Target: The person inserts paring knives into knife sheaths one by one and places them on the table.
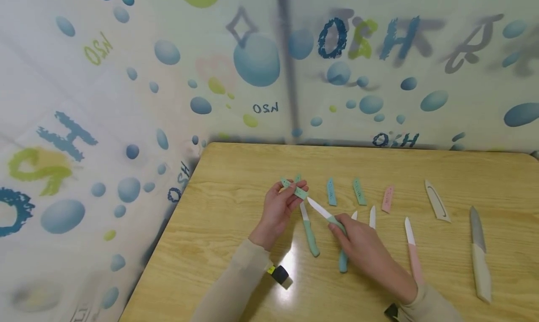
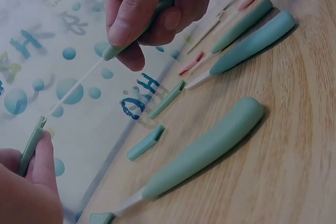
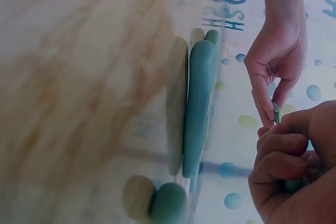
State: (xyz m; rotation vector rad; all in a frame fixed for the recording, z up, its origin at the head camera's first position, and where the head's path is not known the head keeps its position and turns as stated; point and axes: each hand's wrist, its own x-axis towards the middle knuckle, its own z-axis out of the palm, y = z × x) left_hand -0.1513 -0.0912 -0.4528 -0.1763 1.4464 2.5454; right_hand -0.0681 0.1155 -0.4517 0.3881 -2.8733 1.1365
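Observation:
My left hand (image 1: 275, 214) pinches a small green blade sheath (image 1: 300, 192) between thumb and fingers. In my right hand (image 1: 364, 242) is a knife with a green handle and white blade (image 1: 320, 208), gripped by the handle. The blade tip meets the open end of the sheath in the left wrist view, where the sheath (image 2: 32, 142) tilts upward; whether the tip is inside I cannot tell. Below my hands lie another green-handled knife (image 1: 310, 237) and a blue-handled knife (image 1: 343, 262), the latter partly covered by my right hand in the head view.
Blue (image 1: 331, 192), green (image 1: 359, 192), pink (image 1: 388, 199) and cream sheaths (image 1: 438, 201) lie across the wooden table (image 1: 227, 186). Farther right are a pink-handled knife (image 1: 414, 259) and a large cream-handled knife (image 1: 480, 266). A patterned curtain (image 1: 261, 116) borders the table.

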